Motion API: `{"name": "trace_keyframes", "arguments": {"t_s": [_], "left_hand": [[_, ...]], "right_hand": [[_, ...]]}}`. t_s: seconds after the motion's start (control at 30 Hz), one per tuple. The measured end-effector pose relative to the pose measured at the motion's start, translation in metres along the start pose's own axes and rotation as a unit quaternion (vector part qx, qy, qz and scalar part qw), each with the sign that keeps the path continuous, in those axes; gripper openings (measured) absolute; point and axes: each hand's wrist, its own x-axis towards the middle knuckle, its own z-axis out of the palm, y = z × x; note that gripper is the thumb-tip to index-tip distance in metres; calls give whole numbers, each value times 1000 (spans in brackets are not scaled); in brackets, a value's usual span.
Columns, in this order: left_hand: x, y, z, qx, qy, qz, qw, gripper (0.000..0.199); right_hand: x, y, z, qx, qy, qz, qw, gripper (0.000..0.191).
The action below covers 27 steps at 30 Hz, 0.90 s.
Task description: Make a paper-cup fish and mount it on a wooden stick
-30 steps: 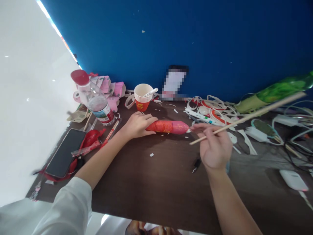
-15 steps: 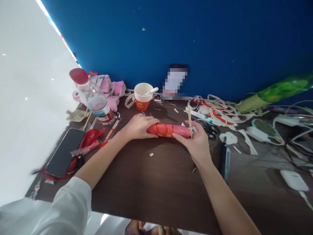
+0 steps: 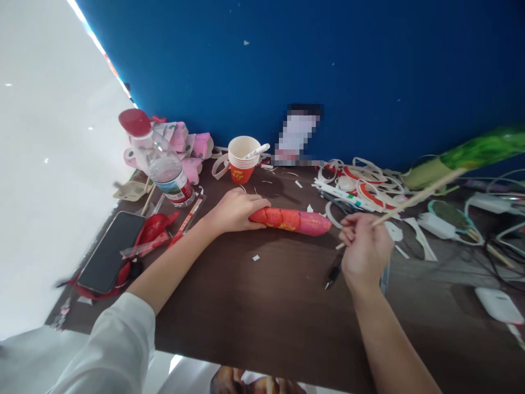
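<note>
My left hand (image 3: 234, 212) is closed around the left end of a red and pink tube (image 3: 295, 220) built from overlapping curved pieces with gold print. The tube lies roughly level just above or on the dark table, and its pink end points toward my right hand (image 3: 366, 253). That hand grips a thin pale wooden stick (image 3: 424, 192), slanted with its long part up to the right. A short tip of the stick pokes out near the tube's pink end, apart from it. Below the right hand sits a black pen (image 3: 333, 274), partly covered by it.
A stack of paper cups (image 3: 241, 171) with a marker stands behind. To the left are a water bottle (image 3: 174, 183), pink cut cups (image 3: 188, 145) and a black phone (image 3: 110, 253). Paper strips (image 3: 365, 178), cables and a white earphone case (image 3: 498, 305) lie on the right.
My right hand has left the tube's pink end and moved right and slightly down. The stick it holds has tipped from upright to slanting up right. My left hand keeps its hold.
</note>
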Motion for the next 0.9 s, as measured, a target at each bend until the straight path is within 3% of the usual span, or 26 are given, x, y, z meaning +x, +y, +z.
{"name": "trace_keyframes", "arguments": {"t_s": [0.1, 0.3, 0.57, 0.9], "left_hand": [[0, 1, 0, 3, 2, 1, 1000, 36], [0, 2, 1, 2, 7, 3, 1000, 36], [0, 3, -1, 6, 3, 10, 1000, 36], [0, 1, 2, 4, 9, 18, 1000, 35]], "right_hand": [[2, -10, -1, 98, 63, -20, 993, 27], [-2, -26, 3, 206, -51, 60, 975, 28], [-7, -31, 9, 145, -109, 40, 983, 25], [-10, -31, 17, 168, -120, 72, 976, 30]]}}
